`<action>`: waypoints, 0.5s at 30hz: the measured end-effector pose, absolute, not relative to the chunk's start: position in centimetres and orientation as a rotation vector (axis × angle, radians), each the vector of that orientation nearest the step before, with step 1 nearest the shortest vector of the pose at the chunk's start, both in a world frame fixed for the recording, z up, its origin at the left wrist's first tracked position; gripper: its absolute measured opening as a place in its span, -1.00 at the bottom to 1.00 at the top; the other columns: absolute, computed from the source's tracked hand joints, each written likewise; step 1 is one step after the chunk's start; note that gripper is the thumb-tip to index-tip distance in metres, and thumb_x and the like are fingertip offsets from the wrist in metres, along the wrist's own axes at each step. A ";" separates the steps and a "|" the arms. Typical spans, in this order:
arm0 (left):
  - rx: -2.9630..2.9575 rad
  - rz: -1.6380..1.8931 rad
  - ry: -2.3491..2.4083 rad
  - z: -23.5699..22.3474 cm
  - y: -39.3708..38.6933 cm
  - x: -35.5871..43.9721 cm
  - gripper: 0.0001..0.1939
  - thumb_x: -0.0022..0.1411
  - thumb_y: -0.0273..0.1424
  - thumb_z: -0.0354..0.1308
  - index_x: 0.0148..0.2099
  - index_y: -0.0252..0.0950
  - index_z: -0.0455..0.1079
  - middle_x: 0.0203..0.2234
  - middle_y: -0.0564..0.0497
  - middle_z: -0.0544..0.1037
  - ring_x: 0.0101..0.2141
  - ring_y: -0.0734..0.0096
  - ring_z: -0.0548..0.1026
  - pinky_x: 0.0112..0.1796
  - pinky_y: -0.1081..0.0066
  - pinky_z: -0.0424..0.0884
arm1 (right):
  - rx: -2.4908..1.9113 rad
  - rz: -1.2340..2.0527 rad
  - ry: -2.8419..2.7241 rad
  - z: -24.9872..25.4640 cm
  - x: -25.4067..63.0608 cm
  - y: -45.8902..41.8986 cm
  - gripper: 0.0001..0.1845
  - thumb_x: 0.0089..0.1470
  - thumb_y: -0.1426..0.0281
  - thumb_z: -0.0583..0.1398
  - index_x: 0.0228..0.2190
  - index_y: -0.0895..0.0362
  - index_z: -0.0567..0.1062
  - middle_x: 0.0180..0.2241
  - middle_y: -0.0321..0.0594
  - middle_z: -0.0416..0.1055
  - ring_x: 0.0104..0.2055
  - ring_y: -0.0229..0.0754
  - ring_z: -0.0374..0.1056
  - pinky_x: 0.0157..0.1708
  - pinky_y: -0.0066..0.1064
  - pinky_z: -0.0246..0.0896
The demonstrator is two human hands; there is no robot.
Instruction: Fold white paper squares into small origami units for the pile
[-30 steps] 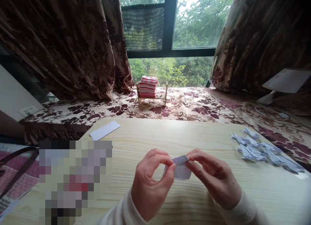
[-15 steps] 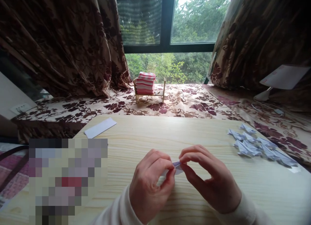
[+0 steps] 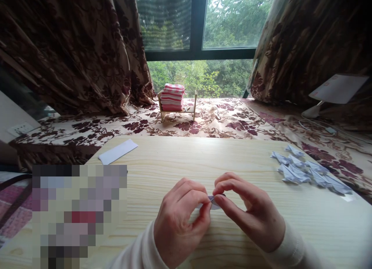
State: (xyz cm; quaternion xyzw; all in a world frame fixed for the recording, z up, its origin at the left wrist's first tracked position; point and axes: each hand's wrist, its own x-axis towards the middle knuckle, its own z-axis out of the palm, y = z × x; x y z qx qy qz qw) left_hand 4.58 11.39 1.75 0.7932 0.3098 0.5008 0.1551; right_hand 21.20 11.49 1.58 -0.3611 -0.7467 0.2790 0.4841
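Observation:
A small folded piece of white paper (image 3: 215, 205) is held a little above the table, between both hands. My left hand (image 3: 183, 218) pinches its left side with thumb and forefinger. On the right, my right hand (image 3: 250, 209) has thumb and forefinger closed on the paper's upper right part. Fingertips cover much of the paper, so its exact folds are hidden. Several folded white paper pieces (image 3: 295, 172) lie in a cluster at the table's right side. A flat white paper strip (image 3: 118, 151) rests near the far left corner.
The pale wooden table (image 3: 162, 156) borders a ledge with flowered cloth (image 3: 226, 122). A small wooden rack (image 3: 195, 106) there bears a stack of red-and-white striped cloth (image 3: 172, 98). A white lamp (image 3: 338, 89) stands right. A blurred-out patch (image 3: 80, 215) covers the table's left.
My right thumb and forefinger have come closer together on the paper, nearer to the left fingertips. The whole view has shifted slightly.

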 end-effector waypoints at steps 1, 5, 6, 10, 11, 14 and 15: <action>2.270 1.432 0.887 1.7 11.4 4.6 -0.80 0.04 -0.72 0.07 -0.37 -0.33 0.33 -0.46 -0.06 0.48 -0.39 0.40 0.41 -0.35 0.40 0.40 | -0.881 0.686 -1.815 1.6 21.2 11.5 -0.90 0.07 0.54 0.14 -0.44 0.13 0.41 -0.45 -0.23 0.35 -0.38 -0.24 0.30 -0.37 -0.38 0.24; 2.252 1.425 0.905 1.6 11.4 4.6 -0.82 0.08 -0.69 0.09 -0.36 -0.32 0.35 -0.45 -0.05 0.49 -0.39 0.41 0.42 -0.34 0.41 0.41 | -0.885 0.692 -1.810 1.7 21.1 11.5 -0.90 0.09 0.53 0.13 -0.44 0.13 0.40 -0.46 -0.23 0.34 -0.38 -0.22 0.29 -0.38 -0.36 0.23; 2.247 1.428 0.908 1.6 11.3 4.6 -0.83 0.08 -0.68 0.09 -0.36 -0.31 0.35 -0.45 -0.05 0.49 -0.38 0.41 0.43 -0.34 0.41 0.41 | -0.882 0.686 -1.810 1.7 21.1 11.5 -0.91 0.09 0.52 0.13 -0.43 0.13 0.39 -0.46 -0.22 0.34 -0.38 -0.21 0.28 -0.38 -0.36 0.23; 2.223 1.414 0.950 1.8 11.2 4.6 -0.84 0.09 -0.66 0.10 -0.35 -0.30 0.33 -0.48 0.00 0.48 -0.41 0.44 0.43 -0.34 0.43 0.39 | -0.880 0.652 -1.814 1.5 21.3 11.4 -0.91 0.10 0.52 0.12 -0.42 0.12 0.38 -0.46 -0.22 0.33 -0.37 -0.19 0.27 -0.38 -0.34 0.23; 2.210 1.405 0.985 1.8 11.2 4.7 -0.84 0.09 -0.65 0.11 -0.33 -0.29 0.33 -0.49 0.02 0.46 -0.42 0.45 0.42 -0.35 0.44 0.38 | -0.883 0.649 -1.813 1.5 21.3 11.4 -0.90 0.10 0.52 0.12 -0.42 0.12 0.38 -0.45 -0.21 0.33 -0.37 -0.19 0.27 -0.38 -0.33 0.22; 2.169 1.372 1.072 1.7 11.1 4.7 -0.83 0.07 -0.61 0.13 -0.27 -0.30 0.33 -0.48 0.05 0.45 -0.44 0.45 0.42 -0.36 0.44 0.38 | -0.881 0.650 -1.808 1.3 21.4 11.4 -0.91 0.10 0.52 0.11 -0.41 0.12 0.37 -0.44 -0.21 0.33 -0.36 -0.18 0.27 -0.37 -0.33 0.22; 2.163 1.361 1.074 1.6 11.1 4.7 -0.83 0.06 -0.60 0.14 -0.25 -0.31 0.34 -0.48 0.04 0.46 -0.43 0.44 0.43 -0.36 0.43 0.38 | -0.877 0.652 -1.807 1.3 21.5 11.4 -0.91 0.11 0.52 0.11 -0.41 0.12 0.37 -0.44 -0.21 0.33 -0.36 -0.19 0.27 -0.37 -0.33 0.22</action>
